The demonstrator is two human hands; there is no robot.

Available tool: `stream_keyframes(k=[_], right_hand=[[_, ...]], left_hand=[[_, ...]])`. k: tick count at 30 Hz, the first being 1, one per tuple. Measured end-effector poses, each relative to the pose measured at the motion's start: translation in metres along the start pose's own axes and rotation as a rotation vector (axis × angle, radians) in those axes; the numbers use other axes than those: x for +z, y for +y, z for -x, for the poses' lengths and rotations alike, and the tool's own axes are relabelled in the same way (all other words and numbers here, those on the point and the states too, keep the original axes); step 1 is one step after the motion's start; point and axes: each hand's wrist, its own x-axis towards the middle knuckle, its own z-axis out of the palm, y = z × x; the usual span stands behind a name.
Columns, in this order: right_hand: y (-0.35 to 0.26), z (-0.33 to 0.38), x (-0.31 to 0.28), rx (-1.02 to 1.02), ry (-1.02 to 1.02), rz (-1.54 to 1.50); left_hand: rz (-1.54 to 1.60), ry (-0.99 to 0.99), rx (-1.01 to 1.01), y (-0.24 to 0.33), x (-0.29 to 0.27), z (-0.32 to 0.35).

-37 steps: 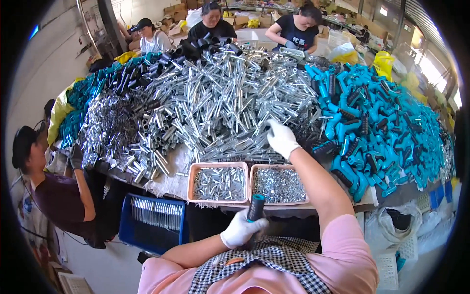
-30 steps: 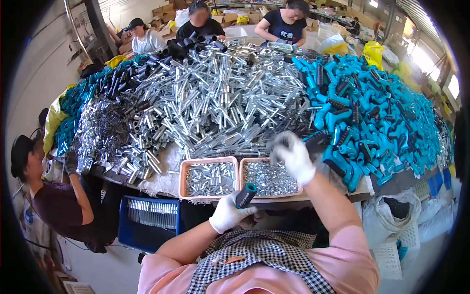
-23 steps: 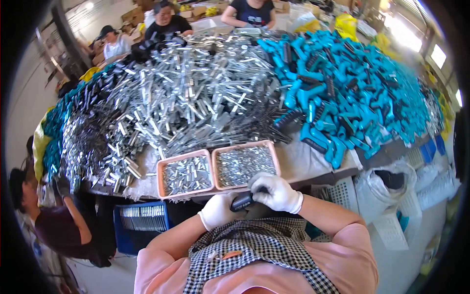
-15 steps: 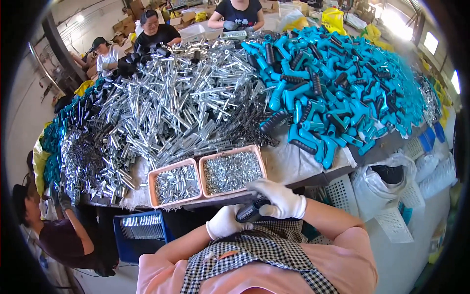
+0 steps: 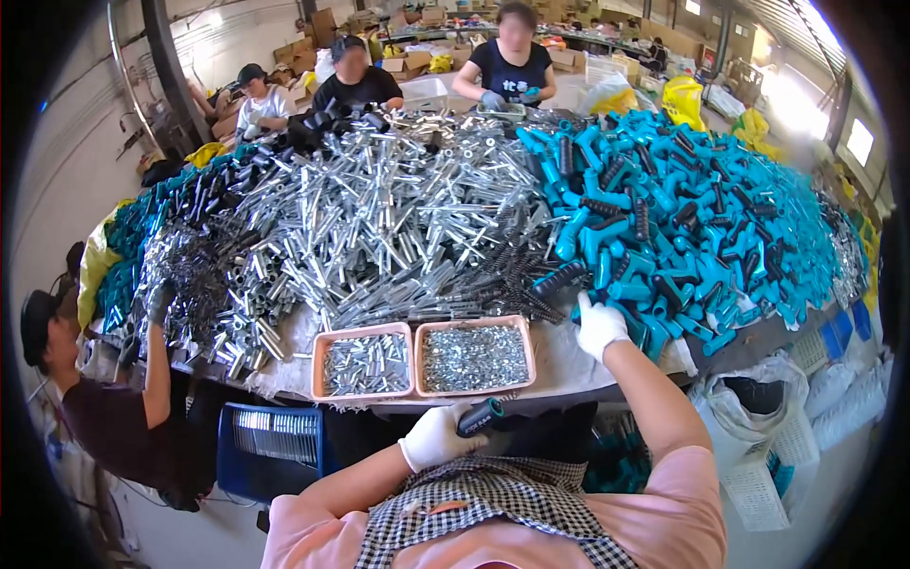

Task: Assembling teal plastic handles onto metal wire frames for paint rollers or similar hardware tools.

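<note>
Near my waist, my left hand (image 5: 436, 438), in a white glove, is wrapped round a short black tubular handle (image 5: 481, 417). The handle has a teal ring at its end and tilts up to the right. My right hand (image 5: 601, 327), also gloved in white, is stretched forward to the near left edge of a heap of teal pistol-shaped housings (image 5: 654, 218) with black grips. One of its fingers points out toward the housings; nothing shows in that hand, though its other fingers are partly hidden.
Two pink trays, one with small metal pins (image 5: 365, 365), one with tiny metal parts (image 5: 474, 356), stand at the table's near edge. Metal rods (image 5: 379, 218) and dark springs (image 5: 526, 275) are heaped behind. A blue crate (image 5: 270, 479) is lower left. Several co-workers surround the table.
My right hand has left the black handle and reached forward to the teal housings. My left hand keeps the handle, its teal-ringed end now showing. The view has tilted up.
</note>
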Motion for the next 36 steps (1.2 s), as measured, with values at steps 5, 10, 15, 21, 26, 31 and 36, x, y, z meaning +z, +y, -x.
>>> stream_keyframes(k=[5, 10, 15, 21, 26, 31, 36], right_hand=[[0.006, 0.024, -0.039, 0.068, 0.063, -0.507], [-0.007, 0.075, -0.065, -0.034, -0.296, -1.907], [-0.077, 0.126, -0.099, -0.268, -0.783, -1.370], [-0.086, 0.122, -0.091, -0.671, -0.450, -0.966], [-0.111, 0.124, -0.093, -1.208, -0.208, -0.499], [-0.117, 0.117, -0.106, -1.654, 0.232, -0.206], [-0.123, 0.114, -0.105, -1.902, 0.382, -0.214]], left_hand=[[-0.116, 0.089, -0.002, 0.024, -0.023, 0.019], [-0.462, 0.135, -0.022, 0.007, -0.049, 0.032], [-0.632, 0.042, 0.113, 0.013, -0.056, 0.033], [-0.753, -0.099, 0.035, 0.023, -0.058, 0.044], [-0.350, -0.360, -0.030, 0.013, -0.052, 0.052], [0.129, -0.717, -0.222, 0.001, -0.042, 0.047], [0.477, -1.010, -0.288, -0.041, -0.012, 0.041]])
